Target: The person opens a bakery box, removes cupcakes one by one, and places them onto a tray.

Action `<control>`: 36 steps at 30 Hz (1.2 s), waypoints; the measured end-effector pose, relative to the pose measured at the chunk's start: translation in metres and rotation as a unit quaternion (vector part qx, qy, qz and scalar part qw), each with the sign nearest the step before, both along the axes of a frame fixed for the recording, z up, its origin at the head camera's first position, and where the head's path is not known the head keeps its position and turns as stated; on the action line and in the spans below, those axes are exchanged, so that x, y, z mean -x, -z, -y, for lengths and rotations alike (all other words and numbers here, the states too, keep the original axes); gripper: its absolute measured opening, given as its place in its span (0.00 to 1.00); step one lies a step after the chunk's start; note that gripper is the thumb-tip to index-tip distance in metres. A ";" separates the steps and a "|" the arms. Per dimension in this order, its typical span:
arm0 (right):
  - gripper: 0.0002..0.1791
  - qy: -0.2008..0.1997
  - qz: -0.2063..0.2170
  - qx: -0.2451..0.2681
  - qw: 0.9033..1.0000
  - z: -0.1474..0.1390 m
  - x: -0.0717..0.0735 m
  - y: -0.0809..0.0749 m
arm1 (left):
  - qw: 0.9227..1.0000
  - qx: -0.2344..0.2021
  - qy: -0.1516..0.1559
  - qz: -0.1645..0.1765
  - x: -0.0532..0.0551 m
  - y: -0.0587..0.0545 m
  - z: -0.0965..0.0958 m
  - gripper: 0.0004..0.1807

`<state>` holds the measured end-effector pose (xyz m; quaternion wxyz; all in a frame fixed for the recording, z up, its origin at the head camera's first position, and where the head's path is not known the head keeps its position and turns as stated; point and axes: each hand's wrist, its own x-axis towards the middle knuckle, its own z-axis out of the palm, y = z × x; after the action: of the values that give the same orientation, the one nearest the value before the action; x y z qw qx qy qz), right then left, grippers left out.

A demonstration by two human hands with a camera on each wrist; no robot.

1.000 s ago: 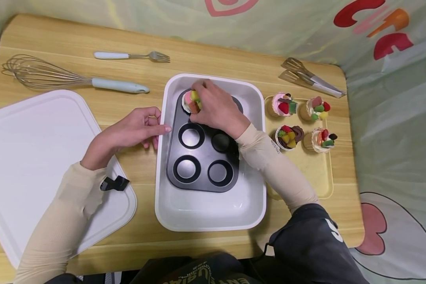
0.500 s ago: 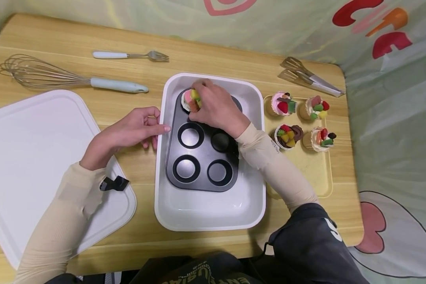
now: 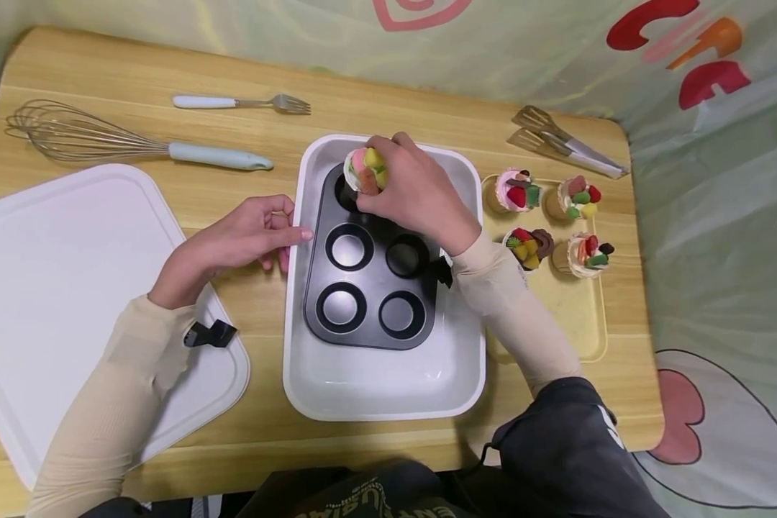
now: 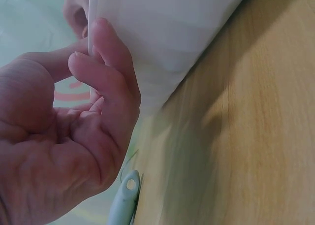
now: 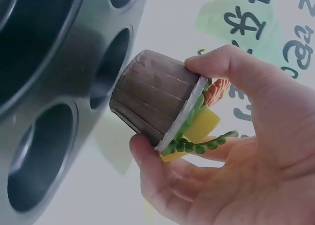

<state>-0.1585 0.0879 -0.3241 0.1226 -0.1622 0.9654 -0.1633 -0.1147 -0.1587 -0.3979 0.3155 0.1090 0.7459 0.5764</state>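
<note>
My right hand [image 3: 421, 188] holds a toy cupcake [image 3: 365, 171] between thumb and fingers, over the back left cup of a dark muffin tin [image 3: 377, 288]. In the right wrist view the cupcake's brown pleated wrapper [image 5: 152, 94] shows whole, tilted just above the cup opening, with yellow and green pieces on top. The tin lies in a deep white basin [image 3: 382, 385]; its visible cups hold nothing. My left hand [image 3: 252, 232] grips the basin's left rim, thumb over the edge and bent fingers against the outer wall [image 4: 157, 43].
On the right, a yellow tray [image 3: 557, 324] bears several more cupcakes [image 3: 581, 255]. Metal tongs [image 3: 566, 140] lie behind it. A whisk [image 3: 136, 144] and a fork [image 3: 242, 103] lie at the back left. The white board [image 3: 71, 288] spreads under my left forearm.
My right hand has lifted the cupcake up from the back left cup and moved slightly right, baring the dark opening. My left hand stays on the rim.
</note>
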 end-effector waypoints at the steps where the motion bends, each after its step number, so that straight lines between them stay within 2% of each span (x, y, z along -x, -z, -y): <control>1: 0.24 0.004 0.001 -0.001 1.000 -0.002 -0.002 -0.003 | 1.000 0.000 0.000 0.000 0.000 0.000 0.000 0.14; 11: 0.31 0.048 -0.011 0.004 0.999 -0.036 -0.024 -0.030 | 1.000 -0.003 0.002 0.015 0.000 0.000 -0.003 0.14; 23: 0.26 0.101 -0.093 0.035 0.990 -0.093 -0.063 -0.055 | 1.000 0.000 -0.005 0.013 0.000 -0.002 -0.002 0.14; 28: 0.29 0.130 -0.117 0.042 0.984 -0.121 -0.084 -0.057 | 1.000 -0.002 -0.008 0.012 -0.001 -0.002 -0.003 0.14; 32: 0.27 0.149 -0.139 0.032 0.978 -0.142 -0.104 -0.051 | 1.000 -0.004 -0.011 0.011 -0.001 -0.001 -0.004 0.13; 36: 0.25 0.178 -0.138 0.017 0.974 -0.156 -0.129 -0.042 | 1.000 0.007 -0.014 0.008 -0.004 -0.001 -0.003 0.14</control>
<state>-0.0298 0.2443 -0.2818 -0.0456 -0.0105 0.9834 -0.1752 -0.1108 -0.1553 -0.3965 0.3138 0.0916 0.7488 0.5765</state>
